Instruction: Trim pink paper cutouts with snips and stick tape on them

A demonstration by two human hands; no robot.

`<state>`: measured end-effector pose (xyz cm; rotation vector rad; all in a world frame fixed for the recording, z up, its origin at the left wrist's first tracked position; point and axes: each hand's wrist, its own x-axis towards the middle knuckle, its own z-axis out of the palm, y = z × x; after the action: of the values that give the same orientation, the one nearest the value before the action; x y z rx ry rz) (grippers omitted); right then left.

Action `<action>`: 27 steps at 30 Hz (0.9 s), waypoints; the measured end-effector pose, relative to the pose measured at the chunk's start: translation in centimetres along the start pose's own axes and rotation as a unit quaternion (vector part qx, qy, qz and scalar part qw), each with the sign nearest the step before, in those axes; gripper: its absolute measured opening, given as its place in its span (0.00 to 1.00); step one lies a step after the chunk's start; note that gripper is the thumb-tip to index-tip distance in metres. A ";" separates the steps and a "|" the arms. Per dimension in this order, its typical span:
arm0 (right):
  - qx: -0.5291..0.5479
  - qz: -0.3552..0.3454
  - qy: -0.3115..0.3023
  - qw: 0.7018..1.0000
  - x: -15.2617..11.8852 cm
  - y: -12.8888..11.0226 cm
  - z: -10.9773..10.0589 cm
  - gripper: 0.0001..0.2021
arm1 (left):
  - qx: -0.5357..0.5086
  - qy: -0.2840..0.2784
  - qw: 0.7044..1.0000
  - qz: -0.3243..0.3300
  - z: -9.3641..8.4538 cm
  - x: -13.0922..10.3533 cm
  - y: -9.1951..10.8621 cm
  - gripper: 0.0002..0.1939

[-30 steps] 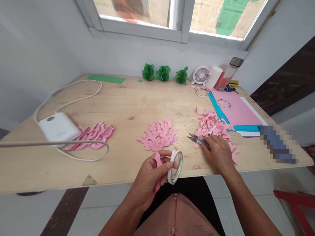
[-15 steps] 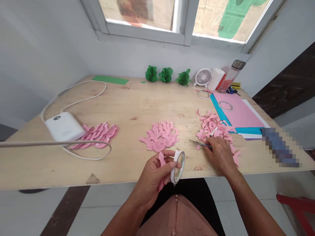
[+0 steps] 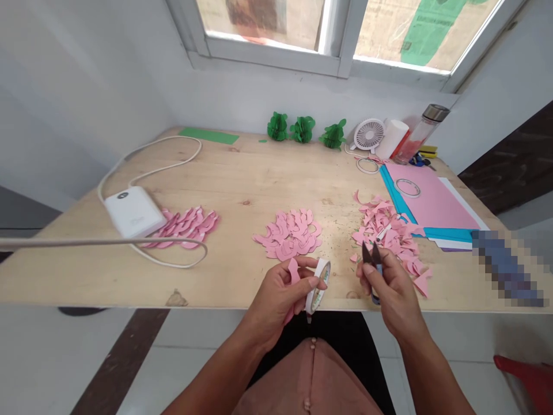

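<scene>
My left hand is closed around a roll of white tape and a curved pink paper piece, just over the table's front edge. In my right hand are small snips, blades pointing up and slightly apart. Beyond my left hand lies a pile of pink cut-outs. Pink paper scraps are heaped behind and beside my right hand.
A white power bank with a looping cable rests at the left by more pink pieces. Green paper figures, a small fan and a bottle stand at the back. Coloured sheets lie right.
My right hand has lifted the snips off the scraps and turned them blades up, closer to my left hand. My left hand keeps the tape and pink piece. The view has shifted slightly.
</scene>
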<state>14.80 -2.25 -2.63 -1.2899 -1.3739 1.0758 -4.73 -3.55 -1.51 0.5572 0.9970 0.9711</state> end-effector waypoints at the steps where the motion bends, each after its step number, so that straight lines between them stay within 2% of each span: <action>1: -0.003 0.009 -0.022 1.000 -0.3 0.0 0.3 0.08 | 0.006 0.005 1.000 0.001 0.0 0.0 0.1 0.19; 5: -0.058 0.013 -0.092 0.994 -1.2 0.1 0.8 0.12 | 0.034 0.012 0.999 0.017 0.1 0.0 0.4 0.18; 9: -0.115 -0.019 -0.140 0.983 -1.7 -0.3 1.1 0.19 | 0.091 -0.016 0.995 0.044 0.3 -0.3 0.7 0.14; 13: -0.149 -0.033 -0.156 0.976 -1.7 -1.1 1.5 0.19 | 0.143 -0.030 0.987 0.063 0.7 -0.6 1.2 0.10; 21: -0.176 -0.064 -0.158 0.969 -1.3 -1.8 1.6 0.17 | 0.172 -0.049 0.980 0.082 1.0 -0.7 1.5 0.07; 27: -0.171 -0.058 -0.153 0.972 -1.4 -1.7 1.5 0.18 | 0.182 -0.028 0.979 0.083 0.7 -0.5 1.1 0.07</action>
<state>13.06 -3.80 -1.35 -1.3024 -1.9099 1.0154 -4.66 -3.45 -0.17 0.9812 1.0977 0.9164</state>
